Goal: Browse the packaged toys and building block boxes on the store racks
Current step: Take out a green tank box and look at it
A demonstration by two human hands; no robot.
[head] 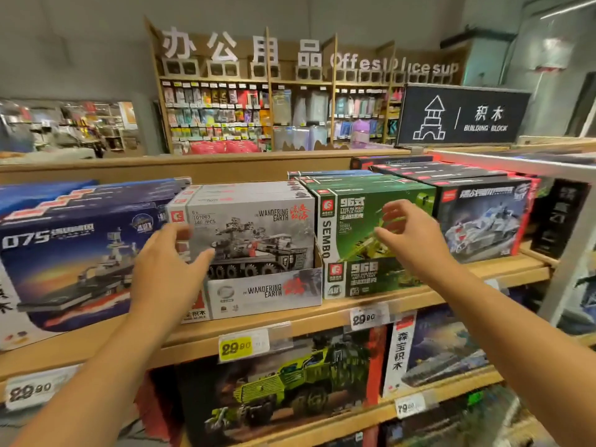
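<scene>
A grey "Wandering Earth" building block box (258,233) stands on the wooden top shelf (290,317), in a cardboard display tray. My left hand (171,269) reaches to its left front corner, fingers spread and relaxed, gripping nothing. A green "96 type" tank box (351,227) stands to the right of the grey one. My right hand (406,237) hovers in front of the green box with fingers loosely spread, holding nothing. A blue "075" ship box (71,253) sits at the left, and a dark box with a white tank (483,221) at the right.
Yellow and white price tags (242,346) hang on the shelf edge. The lower shelf holds a green truck box (290,382) and more boxes. A black "Building Block" sign (461,116) stands behind the rack. A white post (567,253) rises at the right.
</scene>
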